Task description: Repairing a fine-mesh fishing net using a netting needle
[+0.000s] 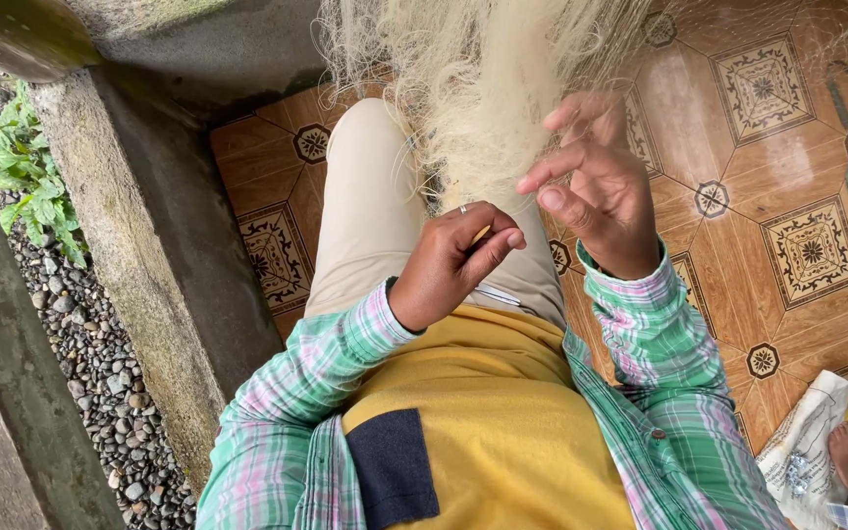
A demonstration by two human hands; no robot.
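Observation:
A pale, fine-meshed fishing net (pixel 473 79) hangs in a bunch over my lap and beige trousers (pixel 370 216). My left hand (pixel 453 260), with a ring on one finger, is closed around a small yellowish tool that barely shows between thumb and fingers. My right hand (pixel 596 186) is raised just right of it, with thumb and forefinger pinching thin strands of the net. Both hands are close together below the bunched net. I wear a green and pink plaid shirt over a yellow top.
Brown patterned floor tiles (pixel 787 177) lie to the right. A concrete ledge (pixel 149 245) runs along the left, with gravel (pixel 90 363) and green plants (pixel 26 167) beyond. Another person's foot (pixel 846 447) rests on a white sack (pixel 807 451) at lower right.

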